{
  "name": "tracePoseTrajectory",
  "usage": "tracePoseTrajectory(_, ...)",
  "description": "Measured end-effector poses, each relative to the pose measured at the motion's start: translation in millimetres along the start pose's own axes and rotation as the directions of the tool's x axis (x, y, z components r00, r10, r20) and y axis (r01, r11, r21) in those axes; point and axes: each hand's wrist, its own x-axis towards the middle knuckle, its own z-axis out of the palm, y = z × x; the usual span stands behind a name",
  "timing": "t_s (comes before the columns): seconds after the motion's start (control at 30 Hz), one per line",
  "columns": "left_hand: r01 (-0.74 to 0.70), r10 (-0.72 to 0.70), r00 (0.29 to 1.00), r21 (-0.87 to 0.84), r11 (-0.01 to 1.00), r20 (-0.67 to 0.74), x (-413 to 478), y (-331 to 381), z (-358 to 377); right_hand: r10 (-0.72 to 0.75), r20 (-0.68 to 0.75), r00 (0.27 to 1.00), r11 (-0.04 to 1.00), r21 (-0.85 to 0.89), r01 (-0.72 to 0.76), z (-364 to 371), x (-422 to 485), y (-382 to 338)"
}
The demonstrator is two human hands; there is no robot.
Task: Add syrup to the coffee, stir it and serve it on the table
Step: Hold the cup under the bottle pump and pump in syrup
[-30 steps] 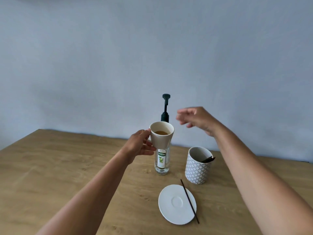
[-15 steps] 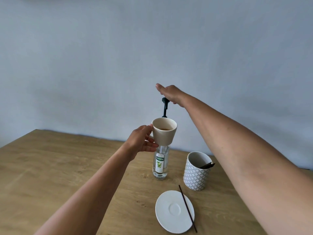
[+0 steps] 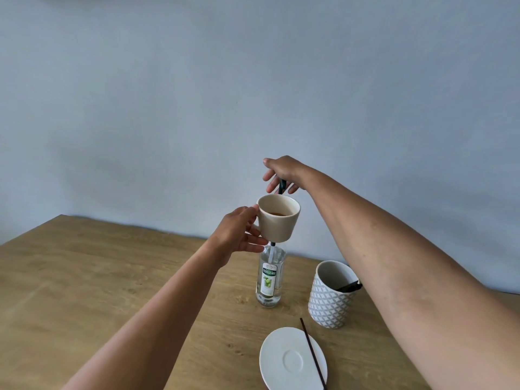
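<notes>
Coffee (image 3: pixel 277 213), a shallow brown pool, sits in a cream cup (image 3: pixel 278 220) held in the air above the clear syrup bottle (image 3: pixel 269 278), which stands upright on the wooden table (image 3: pixel 84 277); the left hand (image 3: pixel 239 235) grips the cup by its left side, fingers wrapped where the handle would be, though the handle itself is hidden; the right hand (image 3: pixel 281 171) rests palm-down over the top of the bottle's dark pump (image 3: pixel 281 187), fingers loosely curled around the stem just beyond the cup's far rim; right of the bottle stands a grey-and-white patterned tumbler (image 3: pixel 330 296) with a dark utensil (image 3: pixel 349 285) leaning against its right rim; nearer, a white saucer (image 3: pixel 284 358) lies on the table, a thin dark stirring stick (image 3: pixel 312 353) lying across its right side; a plain pale wall (image 3: pixel 253 80) rises behind.
</notes>
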Motion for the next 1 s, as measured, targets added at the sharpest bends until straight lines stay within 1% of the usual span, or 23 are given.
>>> tracePoseTrajectory(0.5,0.002,-0.002,1.000,-0.012,1.000,0.002,1.8,1.7,1.3,0.050,0.011,0.999,0.999,-0.017,-0.050,6.8,5.7,0.8)
tracePoseTrajectory(0.7,0.002,-0.002,1.000,-0.007,1.000,0.003,0.1,1.2,0.9,0.056,-0.016,0.998,0.998,-0.011,-0.056,7.8,4.1,1.1)
tracePoseTrajectory(1.0,-0.005,0.005,1.000,0.012,1.000,0.011,-2.9,2.5,-2.0,0.045,0.028,0.999,0.990,-0.138,-0.041,-1.4,0.3,-5.7)
